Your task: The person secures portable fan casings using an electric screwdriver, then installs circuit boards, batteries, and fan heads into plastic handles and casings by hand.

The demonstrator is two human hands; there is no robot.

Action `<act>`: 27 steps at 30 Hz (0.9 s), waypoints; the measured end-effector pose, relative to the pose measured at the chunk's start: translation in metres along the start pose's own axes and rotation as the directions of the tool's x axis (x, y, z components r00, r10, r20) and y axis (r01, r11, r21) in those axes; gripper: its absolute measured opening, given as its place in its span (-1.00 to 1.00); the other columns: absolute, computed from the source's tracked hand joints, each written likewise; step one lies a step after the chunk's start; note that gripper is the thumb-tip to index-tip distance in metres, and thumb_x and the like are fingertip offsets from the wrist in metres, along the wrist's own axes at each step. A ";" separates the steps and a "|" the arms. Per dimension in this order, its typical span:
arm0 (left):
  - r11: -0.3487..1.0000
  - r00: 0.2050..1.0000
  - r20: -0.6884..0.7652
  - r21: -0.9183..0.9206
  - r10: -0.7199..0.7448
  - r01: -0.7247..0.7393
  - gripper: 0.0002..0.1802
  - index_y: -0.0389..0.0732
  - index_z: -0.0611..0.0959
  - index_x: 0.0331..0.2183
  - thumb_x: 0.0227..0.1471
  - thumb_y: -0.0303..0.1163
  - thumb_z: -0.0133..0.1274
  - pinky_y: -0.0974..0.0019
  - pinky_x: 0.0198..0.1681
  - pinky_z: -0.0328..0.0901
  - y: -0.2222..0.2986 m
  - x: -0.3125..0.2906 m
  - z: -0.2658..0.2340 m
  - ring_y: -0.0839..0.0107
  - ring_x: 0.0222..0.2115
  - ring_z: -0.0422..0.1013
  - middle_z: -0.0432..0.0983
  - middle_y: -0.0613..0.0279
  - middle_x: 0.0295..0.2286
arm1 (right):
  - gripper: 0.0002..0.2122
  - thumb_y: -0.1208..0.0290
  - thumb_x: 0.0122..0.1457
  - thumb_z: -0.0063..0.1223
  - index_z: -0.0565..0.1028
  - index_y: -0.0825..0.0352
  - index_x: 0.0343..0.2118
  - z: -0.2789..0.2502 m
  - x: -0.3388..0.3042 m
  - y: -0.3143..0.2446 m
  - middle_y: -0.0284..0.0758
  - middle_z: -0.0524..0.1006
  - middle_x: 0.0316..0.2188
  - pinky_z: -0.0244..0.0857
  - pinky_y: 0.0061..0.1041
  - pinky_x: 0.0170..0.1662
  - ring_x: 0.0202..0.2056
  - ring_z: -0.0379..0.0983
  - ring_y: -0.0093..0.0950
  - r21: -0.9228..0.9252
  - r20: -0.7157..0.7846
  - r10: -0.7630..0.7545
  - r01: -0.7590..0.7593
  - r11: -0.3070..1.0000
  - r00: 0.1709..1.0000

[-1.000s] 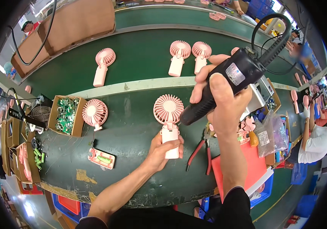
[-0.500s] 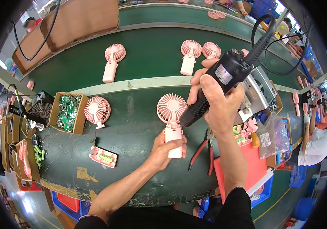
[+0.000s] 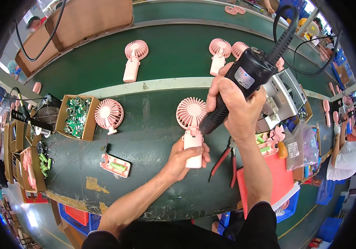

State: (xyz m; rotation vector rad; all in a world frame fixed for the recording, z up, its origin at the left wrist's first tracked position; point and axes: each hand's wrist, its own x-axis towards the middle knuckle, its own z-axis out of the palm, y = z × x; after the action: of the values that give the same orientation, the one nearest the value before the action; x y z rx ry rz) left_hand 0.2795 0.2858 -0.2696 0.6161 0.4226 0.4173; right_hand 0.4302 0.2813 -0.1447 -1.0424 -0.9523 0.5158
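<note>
My left hand [image 3: 182, 162] is closed around the pale handle of a pink handheld fan [image 3: 193, 151], its round slatted head pointing away from me. In my right hand [image 3: 238, 103] is a black electric screwdriver [image 3: 244, 74] with a thick cable, tilted so its lower end meets the fan near the joint between handle and head. The tip itself is hidden. Left of the fan lies another pink fan head [image 3: 109, 114], with an opened handle half [image 3: 115, 165] below it holding a green part. Red-handled pliers [image 3: 223, 162] rest beside my right forearm.
A cardboard box of green circuit boards [image 3: 77, 117] stands at the left. Several pink fans [image 3: 136, 52] lie on the green conveyor belt [image 3: 174, 58] beyond the table. To the right are a red sheet [image 3: 265, 178], a plastic bag [image 3: 300, 147] and a grey-white device [image 3: 281, 97]. A co-worker [image 3: 346, 157] sits far right.
The fans on the conveyor belt have shifted to the right. My whole view has moved slightly. Both hands keep their hold, and the screwdriver stays against the fan.
</note>
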 end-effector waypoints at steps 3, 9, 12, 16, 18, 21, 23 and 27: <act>1.000 1.000 0.014 0.005 -0.001 0.001 -0.66 -0.31 0.38 -0.13 0.02 -0.54 0.03 0.28 -0.44 0.47 0.002 0.000 0.001 0.28 -0.41 0.53 0.49 0.05 -0.34 | -0.90 0.61 0.09 0.02 0.40 0.49 -0.34 0.006 0.001 -0.007 -0.27 0.46 -0.62 0.32 -0.56 -0.58 -0.68 0.40 -0.54 -0.024 -0.051 0.037 -0.038 0.999 0.998; 0.998 1.000 0.007 0.057 0.003 -0.003 -0.66 -0.36 0.40 -0.13 0.00 -0.53 0.03 0.25 -0.43 0.47 0.000 -0.004 0.001 0.24 -0.42 0.52 0.51 -0.01 -0.33 | -0.66 0.44 -0.05 0.35 0.45 0.39 -0.24 0.000 -0.004 -0.011 -0.48 0.46 -0.53 0.29 -0.64 -0.48 -0.52 0.34 -0.73 -0.077 0.070 0.062 -0.056 0.995 0.996; 0.995 0.998 0.056 0.095 -0.020 0.014 -0.67 -0.36 0.41 -0.14 0.00 -0.53 0.03 0.25 -0.45 0.46 0.000 -0.008 -0.004 0.23 -0.43 0.52 0.50 -0.02 -0.32 | -0.77 0.48 -0.05 0.33 0.48 0.40 -0.38 0.004 -0.007 -0.013 -0.45 0.50 -0.58 0.29 -0.65 -0.51 -0.57 0.41 -0.71 -0.029 0.115 0.046 -0.043 0.999 0.992; 0.992 0.998 -0.039 0.124 0.039 -0.034 -0.65 -0.30 0.38 -0.13 -0.01 -0.53 0.02 0.23 -0.56 0.42 0.001 -0.002 0.006 0.26 -0.52 0.48 0.48 -0.01 -0.36 | -0.71 0.55 -0.04 0.31 0.44 0.40 -0.26 -0.003 -0.008 -0.017 -0.41 0.50 -0.50 0.30 -0.63 -0.48 -0.56 0.38 -0.69 -0.127 0.088 -0.145 0.155 0.980 0.986; 0.979 0.986 -0.134 0.192 0.096 -0.069 -0.64 -0.22 0.34 -0.11 0.00 -0.55 -0.01 0.22 -0.66 0.35 0.010 0.007 0.029 0.29 -0.61 0.42 0.45 0.01 -0.40 | -0.73 0.58 -0.01 0.26 0.44 0.41 -0.25 -0.022 -0.005 -0.031 -0.36 0.50 -0.49 0.32 -0.60 -0.48 -0.57 0.39 -0.66 -0.054 -0.034 -0.212 0.210 0.976 0.977; 0.804 0.939 -0.171 0.575 0.299 -0.151 -0.71 -0.23 0.36 -0.12 0.12 -0.39 -0.02 0.25 -0.70 0.32 0.028 0.064 0.040 0.37 -0.63 0.40 0.46 0.11 -0.45 | -0.82 0.70 0.05 0.11 0.44 0.46 -0.26 -0.063 -0.001 -0.076 -0.19 0.52 -0.46 0.35 -0.55 -0.53 -0.63 0.44 -0.52 0.241 -0.284 -0.293 0.364 0.900 0.913; 0.517 0.895 -0.094 0.840 0.437 -0.164 -0.69 -0.26 0.35 -0.11 0.17 -0.31 -0.03 0.28 -0.64 0.34 0.050 0.114 0.046 0.39 -0.62 0.41 0.46 0.17 -0.46 | -0.83 0.70 0.06 0.11 0.44 0.46 -0.26 -0.077 0.005 -0.077 -0.19 0.52 -0.48 0.35 -0.55 -0.54 -0.64 0.45 -0.51 0.289 -0.390 -0.164 0.290 0.912 0.906; -0.493 0.699 0.259 0.857 0.666 0.152 -0.40 -0.37 0.33 0.14 0.12 -0.30 0.02 0.04 0.01 0.30 0.097 0.208 -0.017 -0.08 -0.04 0.38 0.40 -0.23 -0.02 | -0.80 0.52 0.08 0.24 0.44 0.41 -0.29 -0.064 0.008 -0.092 -0.36 0.53 -0.49 0.35 -0.60 -0.51 -0.56 0.46 -0.63 0.361 -0.323 -0.169 0.286 0.888 0.931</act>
State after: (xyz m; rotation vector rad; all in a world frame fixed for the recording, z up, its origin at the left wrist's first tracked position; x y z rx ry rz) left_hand 0.4207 0.4672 -0.2737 2.6870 1.2074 0.8120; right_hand 0.4825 0.2155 -0.0705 -0.5965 -0.6637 0.3323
